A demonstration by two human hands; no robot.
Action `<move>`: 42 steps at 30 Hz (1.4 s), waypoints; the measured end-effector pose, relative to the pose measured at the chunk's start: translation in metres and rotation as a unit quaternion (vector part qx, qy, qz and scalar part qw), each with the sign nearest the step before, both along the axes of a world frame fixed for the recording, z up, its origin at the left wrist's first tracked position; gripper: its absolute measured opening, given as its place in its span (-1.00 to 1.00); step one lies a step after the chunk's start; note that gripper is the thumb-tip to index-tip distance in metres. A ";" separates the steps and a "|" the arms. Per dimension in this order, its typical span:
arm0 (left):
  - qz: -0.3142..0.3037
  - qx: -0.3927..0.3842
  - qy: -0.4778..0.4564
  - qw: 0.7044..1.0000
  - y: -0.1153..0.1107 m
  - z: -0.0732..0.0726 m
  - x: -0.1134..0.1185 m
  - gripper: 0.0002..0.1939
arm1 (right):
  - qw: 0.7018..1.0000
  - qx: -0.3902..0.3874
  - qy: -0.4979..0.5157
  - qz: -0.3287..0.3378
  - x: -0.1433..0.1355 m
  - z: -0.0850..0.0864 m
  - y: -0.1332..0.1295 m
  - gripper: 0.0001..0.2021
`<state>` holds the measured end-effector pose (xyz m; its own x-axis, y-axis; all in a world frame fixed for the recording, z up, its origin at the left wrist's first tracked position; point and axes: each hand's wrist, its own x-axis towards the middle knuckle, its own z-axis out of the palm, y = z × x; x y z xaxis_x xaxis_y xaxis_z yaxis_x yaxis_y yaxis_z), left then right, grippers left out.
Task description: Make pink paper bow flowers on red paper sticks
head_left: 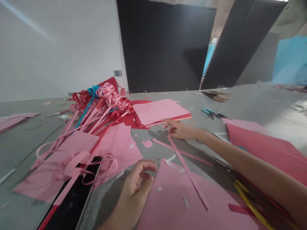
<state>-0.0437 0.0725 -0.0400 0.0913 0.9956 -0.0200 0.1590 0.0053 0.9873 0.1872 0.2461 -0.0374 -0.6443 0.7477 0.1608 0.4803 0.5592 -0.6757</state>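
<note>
My right hand (178, 129) reaches forward over the table, its fingertips closed on the upper end of a long pink paper strip (183, 163). That strip slants down toward me above a large pink sheet (168, 195). A second pink strip (192, 155) lies on the table and crosses it. My left hand (139, 183) is at the left edge of the large sheet, fingers curled but apart, with nothing visible in it. Left of it, a paper flower with looped pink petals (74, 166) on a pink and red stem lies across a dark phone-like slab (80, 198).
Bundled paper flowers (105, 99) lie at the back left. Behind my right hand is a stack of pink and red sheets (163, 111). Teal-handled scissors (212, 112), yellow-handled scissors (249, 201) and red paper (263, 147) lie to the right. A clear bottle (119, 81) stands by the wall.
</note>
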 end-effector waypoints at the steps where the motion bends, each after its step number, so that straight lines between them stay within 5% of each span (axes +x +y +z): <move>1: 0.000 0.001 -0.001 1.000 0.000 0.000 0.000 -0.83 | 1.000 -0.006 0.003 -0.003 0.001 0.002 0.000 -0.32; 10: -0.010 -0.010 -0.010 1.000 0.000 -0.002 -0.001 -0.83 | 0.994 -0.092 -0.033 0.057 0.020 0.062 -0.019 -0.30; 14: -0.023 -0.010 -0.014 1.000 -0.001 -0.003 -0.002 -0.84 | 0.999 -0.021 -0.037 0.024 0.002 0.040 -0.022 -0.27; 20: -0.047 -0.004 -0.009 0.999 -0.003 0.001 -0.003 -0.82 | 0.996 -0.013 -0.086 0.008 -0.006 0.011 -0.014 -0.28; 29: -0.051 -0.008 -0.008 0.999 -0.003 0.002 -0.002 -0.84 | 0.985 -0.148 -0.074 0.058 0.007 0.049 -0.023 -0.27; 37: -0.051 0.001 0.000 0.999 -0.003 0.005 -0.002 -0.84 | 0.976 -0.175 -0.120 0.049 0.004 0.035 -0.021 -0.21; 42: -0.042 -0.015 -0.019 0.999 -0.002 0.006 -0.001 -0.84 | 0.967 -0.218 -0.040 0.129 0.010 0.057 -0.032 -0.30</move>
<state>-0.0451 0.0705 -0.0345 0.1765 0.9833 -0.0438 0.1224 0.0223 0.9922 0.1969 0.2145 0.0197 -0.8160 0.5453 -0.1917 0.4235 0.3384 -0.8403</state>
